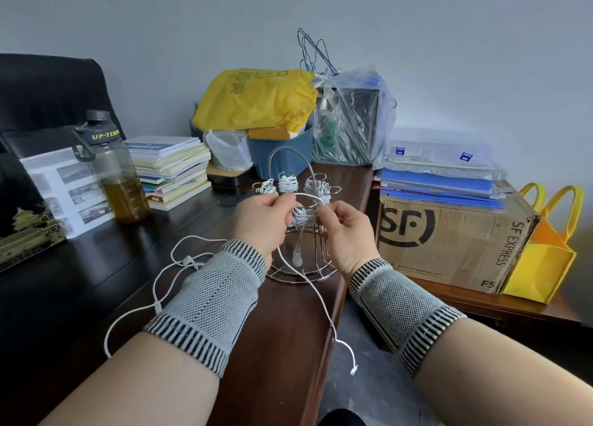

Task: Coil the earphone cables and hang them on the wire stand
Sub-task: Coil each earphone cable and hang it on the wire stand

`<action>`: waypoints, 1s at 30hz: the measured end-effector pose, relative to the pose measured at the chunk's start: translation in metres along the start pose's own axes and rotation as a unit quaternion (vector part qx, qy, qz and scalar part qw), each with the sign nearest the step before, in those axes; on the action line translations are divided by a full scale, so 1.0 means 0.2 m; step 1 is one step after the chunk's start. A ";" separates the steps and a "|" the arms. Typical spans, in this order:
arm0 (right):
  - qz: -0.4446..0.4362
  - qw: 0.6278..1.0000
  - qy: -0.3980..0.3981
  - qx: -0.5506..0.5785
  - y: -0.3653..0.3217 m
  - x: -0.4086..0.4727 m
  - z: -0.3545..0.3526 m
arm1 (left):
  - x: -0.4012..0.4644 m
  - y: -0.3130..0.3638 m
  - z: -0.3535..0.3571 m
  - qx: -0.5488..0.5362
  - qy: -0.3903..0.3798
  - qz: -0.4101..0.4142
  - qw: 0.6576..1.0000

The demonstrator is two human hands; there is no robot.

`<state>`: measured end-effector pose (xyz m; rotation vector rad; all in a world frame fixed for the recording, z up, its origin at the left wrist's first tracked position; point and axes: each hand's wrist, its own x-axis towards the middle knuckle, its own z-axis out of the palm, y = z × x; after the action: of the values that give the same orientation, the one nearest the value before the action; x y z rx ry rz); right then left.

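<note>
Both hands are held just in front of the wire stand (300, 233), which stands on the dark surface (96, 265) near its right edge. The left hand (263, 222) has its fingers curled, and a white cable (308, 278) is pinched in its grip at the fingertips. The right hand (345, 230) is likewise curled, with thumb and forefinger pressed on the same cable beside a small coil (301, 215) that is held between the two hands against the stand's front. A short arc of cable is looped over the gap between the hands. From the coil two earbuds (296, 255) hang down in front of the stand's base ring. The free length of the cable runs down past the surface's edge and ends in a plug (353, 369) hanging over the floor.

Three finished coils (287, 182) are seen on the stand's upper hooks, below its arched handle. A second loose earphone cable (167, 284) lies spread on the surface, partly hidden by the left forearm. Both wrists are covered by grey knitted bands (211, 297).

To the left a bottle (118, 169) with amber liquid and a stack of books (173, 169) are noted. Behind the stand a yellow bag (256, 98) rests on a blue tub (282, 153). To the right a cardboard box (449, 236) is set on a lower surface.
</note>
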<state>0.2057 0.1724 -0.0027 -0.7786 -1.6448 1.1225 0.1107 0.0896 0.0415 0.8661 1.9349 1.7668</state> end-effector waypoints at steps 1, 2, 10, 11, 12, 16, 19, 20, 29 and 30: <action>0.003 1.000 -0.001 -0.003 -0.01 0.00 0.00 | 0.01 0.00 0.01 0.048 0.021 0.017 0.999; 0.006 1.000 -0.002 -0.009 -0.03 0.01 0.00 | 0.02 0.01 0.01 0.098 0.033 0.033 0.994; 0.032 0.998 0.005 -0.052 -0.07 0.06 0.03 | 0.05 0.03 0.00 0.364 0.016 0.069 0.929; 0.034 0.998 0.009 -0.061 -0.07 0.06 0.03 | 0.05 0.02 0.01 0.365 0.005 0.058 0.929; 0.038 0.997 0.011 -0.067 -0.07 0.06 0.03 | 0.05 0.01 0.01 0.350 -0.007 0.044 0.936; 0.060 0.997 0.016 -0.055 -0.07 0.07 0.03 | 0.04 -0.03 0.01 0.205 -0.030 -0.022 0.978; 0.068 0.997 0.013 -0.044 -0.06 0.07 0.03 | 0.05 -0.03 0.01 0.159 -0.034 -0.029 0.986; 0.071 0.997 0.013 -0.038 -0.06 0.07 0.03 | 0.06 -0.03 0.01 0.160 -0.034 -0.028 0.986; 0.064 0.995 0.041 -0.062 -0.06 0.08 0.02 | 0.07 -0.06 0.02 0.125 -0.049 -0.046 0.990; 0.063 0.995 0.044 -0.064 -0.06 0.08 0.03 | 0.07 -0.06 0.01 0.121 -0.051 -0.044 0.990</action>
<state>0.1955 0.1801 0.0142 -1.0134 -1.6223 1.0621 0.0990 0.1009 0.0303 0.9163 2.1152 1.4300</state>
